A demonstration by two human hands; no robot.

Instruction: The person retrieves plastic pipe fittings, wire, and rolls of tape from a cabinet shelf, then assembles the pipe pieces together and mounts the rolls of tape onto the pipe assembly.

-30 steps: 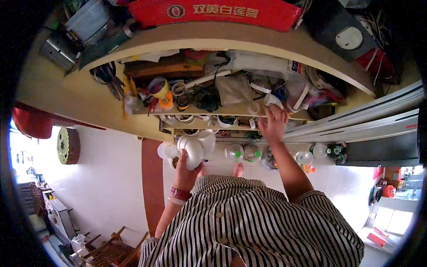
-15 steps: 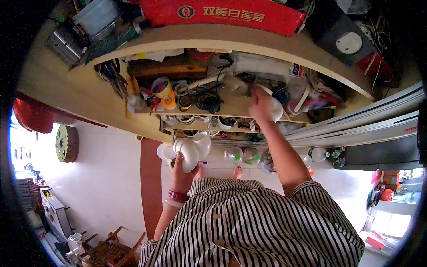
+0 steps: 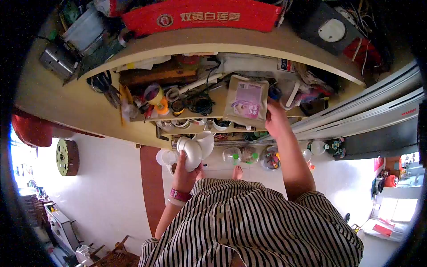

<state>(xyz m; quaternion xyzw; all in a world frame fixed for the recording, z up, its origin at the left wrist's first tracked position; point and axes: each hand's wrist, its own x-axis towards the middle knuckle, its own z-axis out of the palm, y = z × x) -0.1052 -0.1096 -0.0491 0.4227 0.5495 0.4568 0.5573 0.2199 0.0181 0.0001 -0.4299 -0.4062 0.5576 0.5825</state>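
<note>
In the head view, my left hand (image 3: 181,176) is closed around glossy white rounded pieces (image 3: 193,152), held low in front of the shelves. They have flared, curved rims; their exact kind is not clear. My right hand (image 3: 277,121) grips the right edge of a flat tan packet (image 3: 245,100) with a pale purple label. The packet hangs in front of the middle shelf and covers part of what lies behind it. Left of the packet lies a bundle of black cable (image 3: 199,103), beside a yellow-and-orange container (image 3: 158,100).
A red box (image 3: 202,18) stands on the top shelf (image 3: 213,39). Bottles with green caps (image 3: 232,155) stand on the floor below. A sliding door panel (image 3: 356,113) runs along the right. A round green-and-brown stool-like object (image 3: 67,156) is on the left.
My right hand has come out from the middle shelf, lower and a little to the right, with the tan packet now in it. The left hand still holds the white pieces.
</note>
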